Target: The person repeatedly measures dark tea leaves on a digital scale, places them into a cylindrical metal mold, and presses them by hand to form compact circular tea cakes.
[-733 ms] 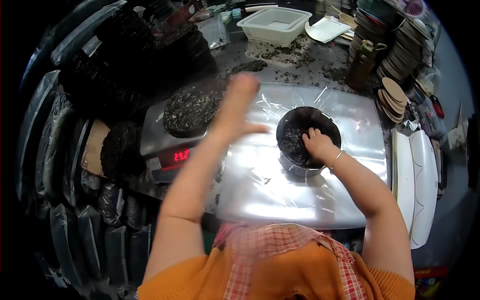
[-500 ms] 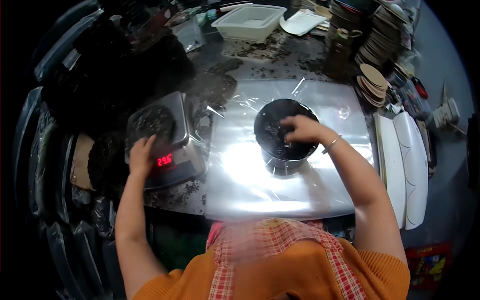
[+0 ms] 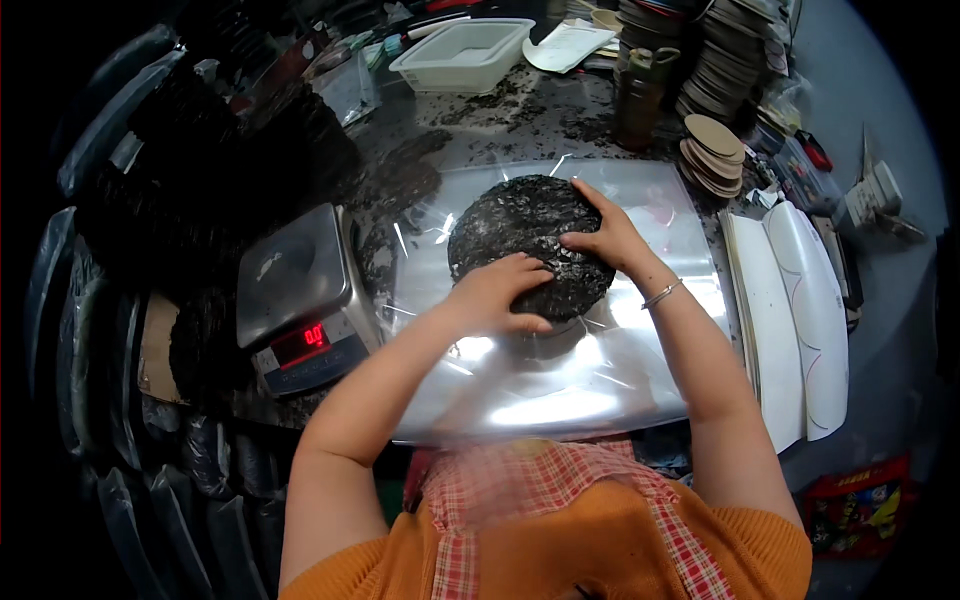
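Observation:
A dark, round, flaky cake (image 3: 510, 222), like pressed dried seaweed, is between my two hands above a stack of clear plastic film (image 3: 640, 365). My left hand (image 3: 495, 288) rests over its near left edge, with the thumb at the near rim. Along the right edge lies my right hand (image 3: 615, 238), its thumb on top and fingers round the rim. The cake hides nearly all of the round metal pot beneath it. Left of the film stands a digital scale (image 3: 290, 275), its metal plate bare except for small crumbs.
Tall stacks of dark cakes (image 3: 290, 145) stand at the left. Behind are a white plastic tub (image 3: 465, 55) and a brown bottle (image 3: 640, 100). To the right are round cardboard discs (image 3: 713, 140) and white paper sheets (image 3: 795, 330). Dark crumbs litter the tabletop.
My left hand has brought the cake from the scale rightward over the pot. My right hand has come out of the pot and onto the cake's edge.

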The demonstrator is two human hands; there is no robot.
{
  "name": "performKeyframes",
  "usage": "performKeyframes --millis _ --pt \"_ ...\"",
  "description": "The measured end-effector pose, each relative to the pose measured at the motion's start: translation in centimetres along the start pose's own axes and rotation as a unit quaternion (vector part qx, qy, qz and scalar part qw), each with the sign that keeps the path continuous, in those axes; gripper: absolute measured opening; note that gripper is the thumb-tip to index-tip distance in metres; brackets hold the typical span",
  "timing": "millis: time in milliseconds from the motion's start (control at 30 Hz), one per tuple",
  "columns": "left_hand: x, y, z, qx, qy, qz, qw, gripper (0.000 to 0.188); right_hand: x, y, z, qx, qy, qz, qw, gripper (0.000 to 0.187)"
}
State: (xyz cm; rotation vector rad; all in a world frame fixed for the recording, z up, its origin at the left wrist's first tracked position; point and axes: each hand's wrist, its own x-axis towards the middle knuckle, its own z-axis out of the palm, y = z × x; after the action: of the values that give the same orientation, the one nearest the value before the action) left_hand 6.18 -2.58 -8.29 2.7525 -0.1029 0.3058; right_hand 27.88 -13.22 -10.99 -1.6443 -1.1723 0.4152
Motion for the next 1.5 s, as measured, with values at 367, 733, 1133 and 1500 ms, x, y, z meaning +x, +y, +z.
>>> performKeyframes --millis 367,733,1133,1500 --pt "5.6 -4.8 6.9 0.026 -0.024 -0.091 0.995 0.05 -0.8 -1.0 4.2 -0.448 -0.037 -0.022 0.893 0.052" --pt "5.6 -3.2 5.8 -0.105 0.035 -0.092 0.99 0.092 -19.3 -5.1 4.0 -0.04 -0.302 0.014 0.952 0.034" --pt "6.0 -7.0 10.0 0.086 -0.191 -0.057 0.976 0.045 -5.0 0.9 3.9 -0.079 0.043 -0.134 0.987 0.046" --pt "-5.8 9.2 -0.5 -0.233 -0.129 0.03 0.963 0.039 -3.5 -4.0 3.2 -0.412 -0.203 0.05 0.887 0.03"
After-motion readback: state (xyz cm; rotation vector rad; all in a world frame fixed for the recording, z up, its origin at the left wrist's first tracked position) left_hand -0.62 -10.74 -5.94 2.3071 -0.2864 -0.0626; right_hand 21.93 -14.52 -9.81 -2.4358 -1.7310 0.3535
